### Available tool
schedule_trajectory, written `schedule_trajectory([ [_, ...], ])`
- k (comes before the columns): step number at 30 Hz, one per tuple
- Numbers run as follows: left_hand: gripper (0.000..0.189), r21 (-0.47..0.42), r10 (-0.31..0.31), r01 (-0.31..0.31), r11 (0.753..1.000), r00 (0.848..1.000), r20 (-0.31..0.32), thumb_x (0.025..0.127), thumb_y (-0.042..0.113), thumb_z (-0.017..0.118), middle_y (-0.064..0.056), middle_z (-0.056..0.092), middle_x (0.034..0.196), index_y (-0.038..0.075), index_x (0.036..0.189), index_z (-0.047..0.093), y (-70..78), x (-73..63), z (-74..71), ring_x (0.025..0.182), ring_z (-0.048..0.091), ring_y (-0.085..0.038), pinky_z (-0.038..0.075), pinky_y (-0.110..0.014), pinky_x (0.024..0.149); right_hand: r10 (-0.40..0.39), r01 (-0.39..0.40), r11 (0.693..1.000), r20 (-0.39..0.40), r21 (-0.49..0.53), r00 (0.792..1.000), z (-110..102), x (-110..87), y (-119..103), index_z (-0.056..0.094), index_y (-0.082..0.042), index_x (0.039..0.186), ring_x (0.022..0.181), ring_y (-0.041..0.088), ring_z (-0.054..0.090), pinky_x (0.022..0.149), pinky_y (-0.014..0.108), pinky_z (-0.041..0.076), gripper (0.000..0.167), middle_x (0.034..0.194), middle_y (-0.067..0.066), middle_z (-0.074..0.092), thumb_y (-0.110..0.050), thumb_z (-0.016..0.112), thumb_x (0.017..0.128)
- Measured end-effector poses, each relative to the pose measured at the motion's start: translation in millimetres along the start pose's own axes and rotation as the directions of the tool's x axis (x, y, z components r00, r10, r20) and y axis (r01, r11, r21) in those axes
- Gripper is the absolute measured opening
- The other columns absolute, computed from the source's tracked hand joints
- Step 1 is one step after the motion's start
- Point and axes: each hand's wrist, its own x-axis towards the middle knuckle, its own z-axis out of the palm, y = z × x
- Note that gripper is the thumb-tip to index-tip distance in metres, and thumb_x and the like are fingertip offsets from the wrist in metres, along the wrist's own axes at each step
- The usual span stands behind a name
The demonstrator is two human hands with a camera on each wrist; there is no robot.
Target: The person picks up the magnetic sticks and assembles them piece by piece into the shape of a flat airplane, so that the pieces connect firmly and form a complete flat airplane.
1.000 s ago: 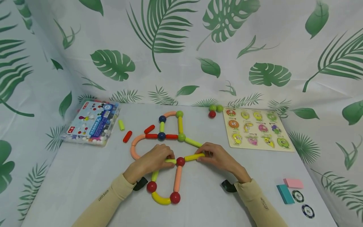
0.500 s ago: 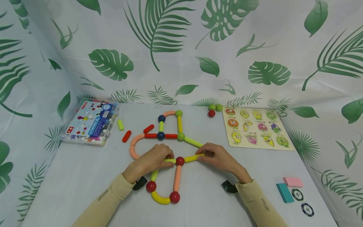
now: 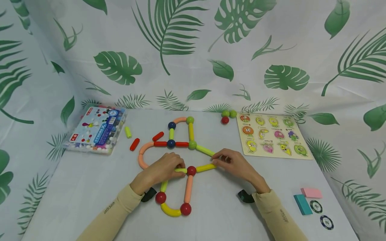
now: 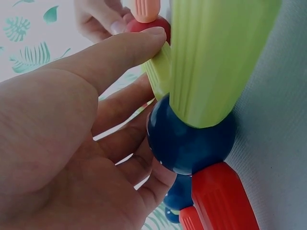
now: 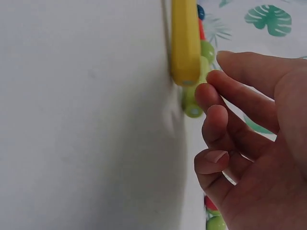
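Observation:
My left hand (image 3: 163, 168) pinches a light green magnetic rod (image 3: 181, 170) that meets a red ball (image 3: 191, 170). In the left wrist view, the rod's other end meets a dark blue ball (image 4: 189, 139), which also bears a red rod (image 4: 223, 196). From the red ball a yellow rod (image 3: 205, 167) points right, its far end free. My right hand (image 3: 236, 164) is just beyond that end, fingers loosely curved. In the right wrist view, the fingers hold nothing beside the yellow rod (image 5: 185, 43) and a light green rod (image 5: 193, 108), which slants from a green ball (image 3: 192, 144).
More joined rods and balls reach back to a pink curved rod (image 3: 180, 119) and forward to a yellow curved rod (image 3: 171, 210). Loose red rods (image 3: 134, 144), a parts box (image 3: 96, 129), balls (image 3: 225, 120), a fruit puzzle board (image 3: 275, 135), blocks (image 3: 303, 204) and chips (image 3: 327, 222) lie around.
My right hand has let go of the yellow rod's end and moved slightly right and back. My left hand has stayed in place.

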Motion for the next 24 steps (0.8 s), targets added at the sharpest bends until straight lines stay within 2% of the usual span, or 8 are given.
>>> schedule_trajectory([
  [7,0.023,-0.02,-0.002,0.002,1.0,1.0,0.001,0.091,0.028,0.078,0.004,0.069,0.094,0.012,0.107,0.077,-0.6,-0.4,-0.9,0.088,0.052,-0.012,0.045,-0.034,0.087,0.03,-0.033,0.999,-0.105,-0.031,0.994,-25,8.2,10,0.073,-0.025,0.112,0.08,0.015,0.059,0.067,0.024,0.049,0.021,0.097,-0.011,0.07,-0.039,0.069,0.097],
  [16,0.023,-0.038,-0.009,0.01,0.999,1.0,0.007,0.09,0.028,0.079,0.003,0.067,0.092,0.012,0.107,0.077,-1.8,-1.5,-5.0,0.089,0.052,-0.012,0.046,-0.033,0.086,0.052,-0.07,0.996,-0.251,-0.062,0.967,-58,44.1,33,0.073,-0.01,0.117,0.085,0.019,0.063,0.069,0.024,0.049,0.028,0.104,0.004,0.073,-0.03,0.067,0.099],
  [20,0.023,-0.053,-0.019,0.02,0.998,1.0,0.006,0.089,0.029,0.079,0.004,0.066,0.091,0.013,0.106,0.077,-2.8,-2.6,-5.9,0.088,0.052,-0.012,0.047,-0.031,0.083,0.088,-0.117,0.99,-0.307,-0.078,0.948,-67,65.5,43,0.07,-0.009,0.121,0.093,0.023,0.065,0.073,0.028,0.05,0.031,0.114,0.007,0.071,-0.031,0.068,0.099],
  [24,0.024,-0.058,-0.007,0.007,0.998,1.0,0.003,0.09,0.029,0.079,0.004,0.066,0.092,0.012,0.106,0.077,-4.3,-4.0,-6.8,0.088,0.052,-0.012,0.047,-0.032,0.085,0.176,-0.212,0.975,-0.357,-0.065,0.917,-73,85.1,49,0.068,-0.009,0.124,0.101,0.027,0.063,0.078,0.033,0.049,0.036,0.121,0.01,0.068,-0.033,0.069,0.097],
])
